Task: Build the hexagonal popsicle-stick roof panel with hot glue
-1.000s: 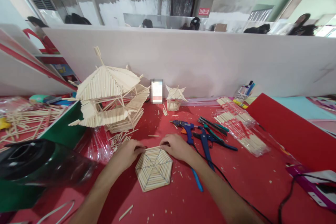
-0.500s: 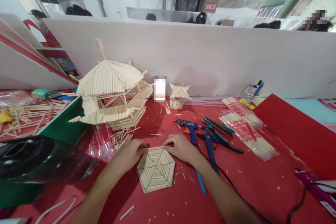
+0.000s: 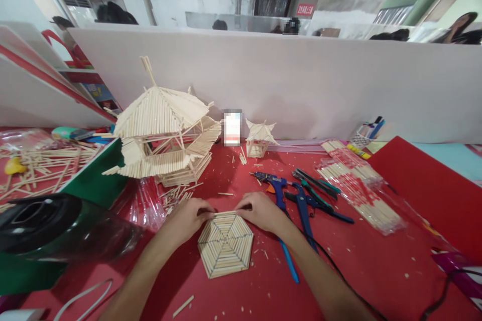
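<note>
A flat hexagonal panel of pale sticks (image 3: 226,245), with dark lines running out from its centre, lies on the red tabletop (image 3: 263,296). My left hand (image 3: 194,213) pinches its upper left corner between curled fingers. At the upper right corner my right hand (image 3: 259,209) does the same, thumb and fingers closed at the edge. Behind my left hand stands a large stick pavilion (image 3: 161,135) with two roof tiers. A small stick pavilion (image 3: 259,138) stands farther back, right of a blurred upright screen (image 3: 232,128).
Right of my right hand lie a blue glue gun (image 3: 274,183), blue-handled cutters (image 3: 305,210) and green-handled pliers (image 3: 320,188). Bagged sticks (image 3: 361,195) lie farther right. A dark bottle (image 3: 64,228) and a green box wall (image 3: 98,175) are at left. A white partition (image 3: 320,90) crosses behind.
The whole view has shifted slightly, so things appear a little farther right. Both hands stay at the panel's upper corners.
</note>
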Tool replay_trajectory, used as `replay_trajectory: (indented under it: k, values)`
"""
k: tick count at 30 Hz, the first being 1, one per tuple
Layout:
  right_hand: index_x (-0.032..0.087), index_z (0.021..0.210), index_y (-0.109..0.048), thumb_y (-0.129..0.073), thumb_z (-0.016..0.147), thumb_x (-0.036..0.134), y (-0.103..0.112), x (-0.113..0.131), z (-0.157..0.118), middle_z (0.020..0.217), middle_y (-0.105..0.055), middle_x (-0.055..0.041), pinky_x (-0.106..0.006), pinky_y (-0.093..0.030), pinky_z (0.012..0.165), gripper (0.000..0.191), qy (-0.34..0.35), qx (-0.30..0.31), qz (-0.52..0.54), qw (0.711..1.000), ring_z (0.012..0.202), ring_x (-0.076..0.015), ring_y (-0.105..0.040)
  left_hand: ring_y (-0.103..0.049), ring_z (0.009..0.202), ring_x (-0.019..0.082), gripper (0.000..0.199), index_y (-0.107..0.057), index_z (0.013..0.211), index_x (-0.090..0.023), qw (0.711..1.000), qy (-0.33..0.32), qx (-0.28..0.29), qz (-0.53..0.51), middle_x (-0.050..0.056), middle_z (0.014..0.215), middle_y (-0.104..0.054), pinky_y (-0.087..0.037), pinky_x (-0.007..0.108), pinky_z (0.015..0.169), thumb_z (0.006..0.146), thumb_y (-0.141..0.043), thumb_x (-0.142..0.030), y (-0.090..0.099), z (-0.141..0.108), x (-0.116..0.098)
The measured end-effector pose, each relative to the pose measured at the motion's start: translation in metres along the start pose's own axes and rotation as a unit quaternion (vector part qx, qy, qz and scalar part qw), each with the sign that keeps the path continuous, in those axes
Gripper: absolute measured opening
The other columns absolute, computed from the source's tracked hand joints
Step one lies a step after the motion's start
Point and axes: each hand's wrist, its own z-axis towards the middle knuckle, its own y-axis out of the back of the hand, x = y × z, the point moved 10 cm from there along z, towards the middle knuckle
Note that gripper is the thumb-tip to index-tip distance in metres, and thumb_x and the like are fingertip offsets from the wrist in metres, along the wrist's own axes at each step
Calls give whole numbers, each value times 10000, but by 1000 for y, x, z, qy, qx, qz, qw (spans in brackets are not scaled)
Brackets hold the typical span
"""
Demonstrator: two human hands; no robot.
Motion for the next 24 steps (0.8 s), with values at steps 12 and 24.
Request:
replay_trajectory:
  k: [12,24]
  values:
    - [190,868,-784,-653,807,204,1,0,1,821,-750,-51,-231,-429,671,145,3,-3,12,1000,738,-154,-653,-665,888,229,259,-754,941,-213,999,-5,-11,50,73,954,-738,-436,288,757,859,-513,-260,-3,-2,-11]
    - [193,866,-783,-660,811,215,1,2,2,827,-755,-56,-229,-431,671,137,11,-2,15,1000,733,-154,-660,-634,915,176,306,-725,952,-195,986,-158,-42,16,76,995,-707,-457,265,818,907,-424,-164,-16,0,-37]
